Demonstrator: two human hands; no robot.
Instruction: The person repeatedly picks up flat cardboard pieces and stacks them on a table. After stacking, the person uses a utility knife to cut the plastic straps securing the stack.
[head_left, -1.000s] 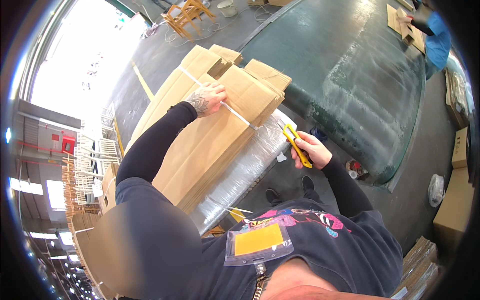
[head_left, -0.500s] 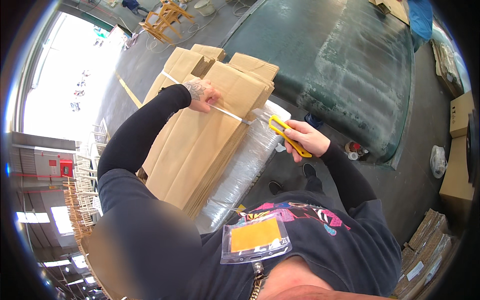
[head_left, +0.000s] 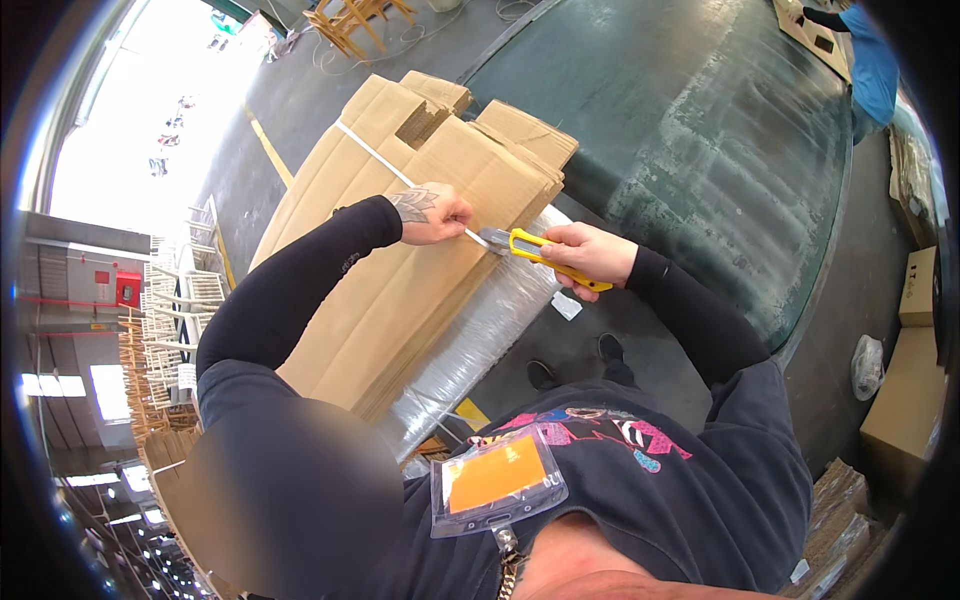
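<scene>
A bundle of flat brown cardboard boxes (head_left: 370, 260) lies in front of me, bound by a white plastic strap (head_left: 375, 152). My left hand (head_left: 435, 213) rests on the cardboard with its fingers closed around the strap, close to the bundle's right edge. In my right hand (head_left: 595, 255) is a yellow utility knife (head_left: 560, 266). Its blade touches or nearly touches the strap just right of my left fingers; whether it has cut in, I cannot tell. Beneath the cardboard, a roll-like load in clear plastic wrap (head_left: 470, 345) shows along the right side.
A large worn dark-green table (head_left: 700, 130) stands beyond the bundle. At far right, a person in blue (head_left: 872, 70) handles cardboard. Stacked white chairs (head_left: 185, 310) are on the left, a wooden chair (head_left: 350, 22) at the back. Cardboard boxes (head_left: 905, 390) line the right side.
My right hand has brought the knife left to the strap. My left hand has slid right along the strap toward the edge. The view has shifted slightly.
</scene>
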